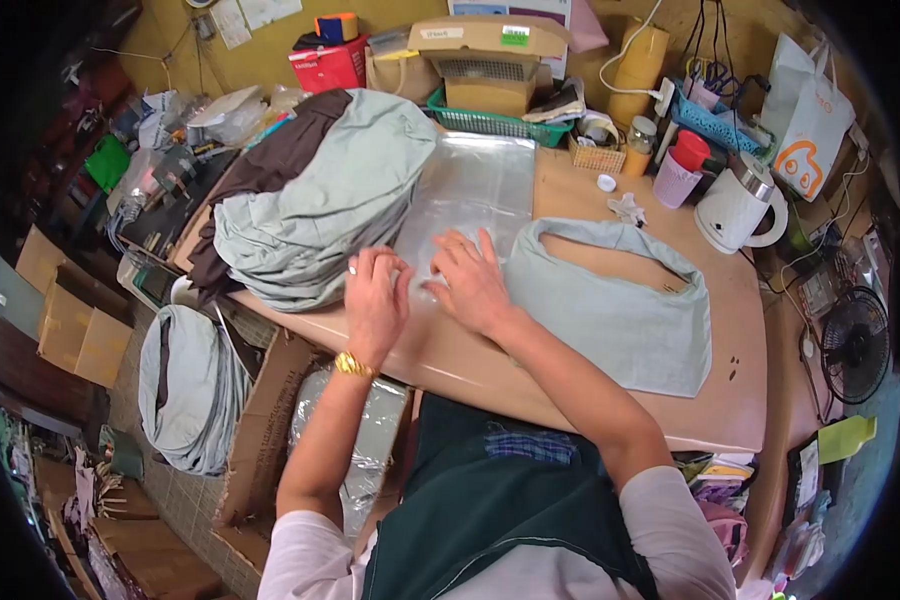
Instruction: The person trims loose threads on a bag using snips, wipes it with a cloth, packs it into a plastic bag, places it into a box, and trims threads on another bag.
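The right hand [470,280], thumb and fingers apart, is over clear plastic [475,190] on the bench [580,195]; whether the curled left hand [375,305] grips anything, I cannot tell.

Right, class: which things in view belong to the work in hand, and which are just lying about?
Likely part of the work:
Clear plastic, at the left hand and right hand
Flat pale cloth bag
Pale cloth pile
Carton holding plastic-wrapped contents

Probably just lying about:
White kettle
Black fan
Pink cup
Red box
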